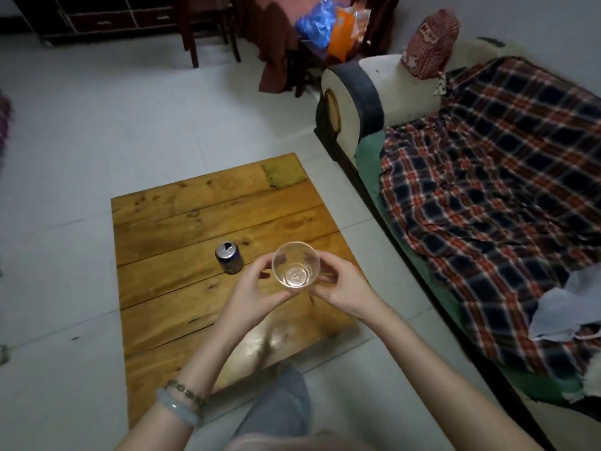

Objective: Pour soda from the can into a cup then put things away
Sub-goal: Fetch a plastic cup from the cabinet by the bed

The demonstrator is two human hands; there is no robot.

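A clear plastic cup point(295, 264) is held upright between both hands above the low wooden table point(182, 222). My left hand point(252, 288) grips its left side and my right hand point(341, 283) grips its right side. The cup looks empty, with its moulded bottom showing through. A dark blue soda can point(229, 257) stands upright on the table just left of the cup, its tab hole open. Neither hand touches the can.
A sofa with a plaid blanket point(487, 196) runs along the right, close to the table's right edge. A yellowish cloth point(283, 175) lies on the table's far right corner. Chairs and a table with plastic bags point(325, 24) stand at the back. Tiled floor surrounds the table.
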